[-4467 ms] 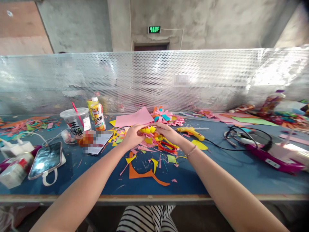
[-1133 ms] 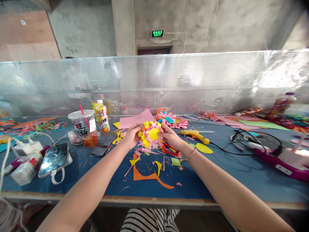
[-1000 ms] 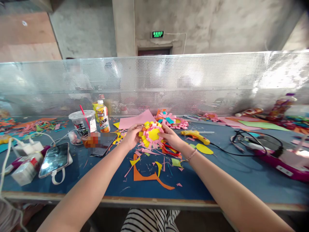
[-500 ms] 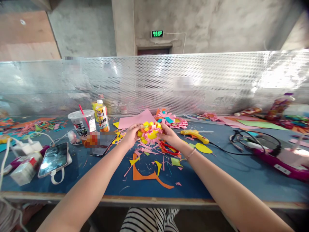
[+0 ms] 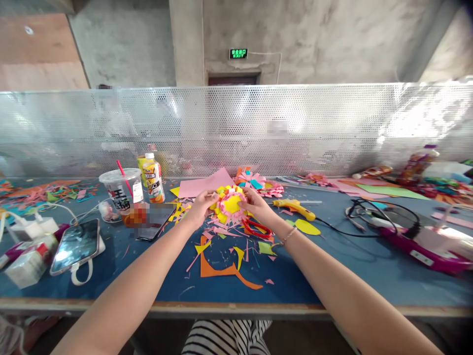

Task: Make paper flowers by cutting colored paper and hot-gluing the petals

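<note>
Two hands hold a paper flower

The left hand (image 5: 199, 207) and right hand (image 5: 258, 206) pinch the paper flower (image 5: 229, 204) between them, tipped up more than before; red scissors (image 5: 255, 229) lie just below, glue gun (image 5: 293, 206) beside.

The head camera is looking forward and down, fairly near, with the table (image 5: 332, 276) spreading beyond the fingers (image 5: 207, 197).

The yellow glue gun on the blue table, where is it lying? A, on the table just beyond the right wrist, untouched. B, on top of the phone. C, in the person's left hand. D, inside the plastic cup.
A: the glue gun lies on the table beyond the right hand, which, with the left hand, holds the paper flower.
</note>
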A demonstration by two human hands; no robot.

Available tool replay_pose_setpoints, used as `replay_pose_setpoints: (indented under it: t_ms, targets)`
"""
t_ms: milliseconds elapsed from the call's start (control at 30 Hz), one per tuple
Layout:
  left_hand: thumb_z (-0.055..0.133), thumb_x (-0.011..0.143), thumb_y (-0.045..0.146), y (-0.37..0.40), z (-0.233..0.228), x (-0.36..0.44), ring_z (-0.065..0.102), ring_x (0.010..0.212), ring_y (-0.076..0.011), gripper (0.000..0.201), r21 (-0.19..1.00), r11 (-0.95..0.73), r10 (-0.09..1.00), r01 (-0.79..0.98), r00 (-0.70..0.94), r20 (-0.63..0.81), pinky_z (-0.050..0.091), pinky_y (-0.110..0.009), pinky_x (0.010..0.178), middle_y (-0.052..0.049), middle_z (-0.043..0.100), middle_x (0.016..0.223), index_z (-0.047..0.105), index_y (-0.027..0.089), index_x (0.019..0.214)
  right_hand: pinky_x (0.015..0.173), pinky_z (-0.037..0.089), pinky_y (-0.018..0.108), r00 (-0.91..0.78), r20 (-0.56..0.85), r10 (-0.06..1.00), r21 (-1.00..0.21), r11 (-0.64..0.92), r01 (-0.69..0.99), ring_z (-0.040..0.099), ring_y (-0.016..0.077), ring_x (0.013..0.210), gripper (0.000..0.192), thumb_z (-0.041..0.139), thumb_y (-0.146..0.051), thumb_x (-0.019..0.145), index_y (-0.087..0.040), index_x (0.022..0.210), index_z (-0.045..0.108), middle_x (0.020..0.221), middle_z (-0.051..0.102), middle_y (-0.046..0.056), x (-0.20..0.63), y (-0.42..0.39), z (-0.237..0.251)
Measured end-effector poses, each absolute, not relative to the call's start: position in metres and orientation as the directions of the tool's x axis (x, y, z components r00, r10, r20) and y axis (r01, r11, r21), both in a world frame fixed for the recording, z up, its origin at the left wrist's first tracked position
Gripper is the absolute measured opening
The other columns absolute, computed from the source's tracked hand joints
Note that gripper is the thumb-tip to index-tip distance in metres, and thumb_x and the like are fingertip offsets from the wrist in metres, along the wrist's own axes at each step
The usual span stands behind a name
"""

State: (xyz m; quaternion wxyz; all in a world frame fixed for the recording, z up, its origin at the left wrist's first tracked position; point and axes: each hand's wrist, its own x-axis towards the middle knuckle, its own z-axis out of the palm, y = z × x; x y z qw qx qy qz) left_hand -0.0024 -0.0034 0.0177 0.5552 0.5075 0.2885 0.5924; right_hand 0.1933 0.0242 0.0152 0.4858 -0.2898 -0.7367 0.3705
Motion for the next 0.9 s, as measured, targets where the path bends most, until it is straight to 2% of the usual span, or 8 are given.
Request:
replay_pose_setpoints:
  t_ms: [167,333,467,567,700,767,900]
  targets:
    - [0.077,0.051,0.02,0.0,0.01,-0.003,0.059,0.081,-0.0147,0.055,0.927,-0.318,0.931,-0.199,0.121,0.345,0.048,-0.027,0.07,-0.003,0.06,0.095,0.051,0.018,0.1,0.072,0.048,0.031,-0.328,0.541,0.774,-0.801,0.594,0.081,0.053,0.0155,0.085,0.045,0.061,-0.031,0.07,-0.021,0.11,0.044,0.091,0.053,0.002,0.19,0.025,0.014]
    - [0.073,0.053,0.016,0.006,0.009,-0.006,0.058,0.086,-0.0161,0.053,0.907,-0.378,0.917,-0.186,0.061,0.394,0.047,-0.029,0.074,-0.004,0.059,0.097,0.049,0.018,0.1,0.078,0.047,0.03,-0.371,0.535,0.759,-0.809,0.587,0.036,0.052,0.0152,0.094,0.049,0.062,-0.032,0.071,-0.024,0.115,0.042,0.106,0.051,0.005,0.193,0.027,0.012]
    - [0.07,0.055,0.014,0.01,0.01,-0.01,0.057,0.091,-0.0177,0.049,0.879,-0.465,0.882,-0.107,0.033,0.47,0.045,-0.028,0.077,-0.006,0.059,0.099,0.05,0.016,0.099,0.075,0.048,0.031,-0.432,0.496,0.753,-0.806,0.584,0.091,0.055,0.0144,0.086,0.045,0.062,-0.028,0.069,-0.021,0.11,0.046,0.101,0.054,0.005,0.194,0.029,0.011]
    - [0.068,0.058,0.013,0.006,0.013,-0.013,0.056,0.093,-0.0179,0.045,0.796,-0.597,0.802,0.097,0.06,0.594,0.043,-0.029,0.082,-0.005,0.058,0.101,0.052,0.017,0.1,0.077,0.047,0.034,-0.422,0.533,0.733,-0.718,0.656,0.234,0.055,0.0162,0.086,0.033,0.059,-0.025,0.069,-0.018,0.101,0.051,0.097,0.057,0.006,0.193,0.027,0.013]
    - [0.063,0.063,0.012,-0.001,0.016,-0.015,0.053,0.093,-0.0198,0.035,0.561,-0.721,0.662,0.407,0.166,0.731,0.038,-0.032,0.088,-0.004,0.06,0.096,0.057,0.021,0.096,0.083,0.044,0.038,-0.43,0.621,0.655,-0.5,0.754,0.427,0.054,0.0199,0.093,0.026,0.059,-0.02,0.069,-0.018,0.095,0.056,0.098,0.058,0.007,0.196,0.022,0.02]
    - [0.064,0.062,0.012,-0.001,0.016,-0.016,0.053,0.093,-0.0218,0.031,0.482,-0.736,0.63,0.476,0.219,0.745,0.037,-0.034,0.089,-0.005,0.062,0.091,0.06,0.022,0.091,0.085,0.043,0.038,-0.456,0.644,0.615,-0.423,0.782,0.458,0.054,0.0205,0.096,0.028,0.058,-0.018,0.069,-0.019,0.097,0.057,0.099,0.058,0.007,0.199,0.021,0.023]
    - [0.064,0.061,0.013,0.002,0.013,-0.017,0.053,0.09,-0.0227,0.024,0.42,-0.745,0.607,0.518,0.266,0.749,0.035,-0.035,0.089,-0.006,0.062,0.085,0.061,0.022,0.084,0.086,0.043,0.039,-0.508,0.66,0.553,-0.326,0.821,0.469,0.053,0.0207,0.097,0.032,0.054,-0.012,0.07,-0.019,0.101,0.056,0.101,0.056,0.009,0.202,0.02,0.025]
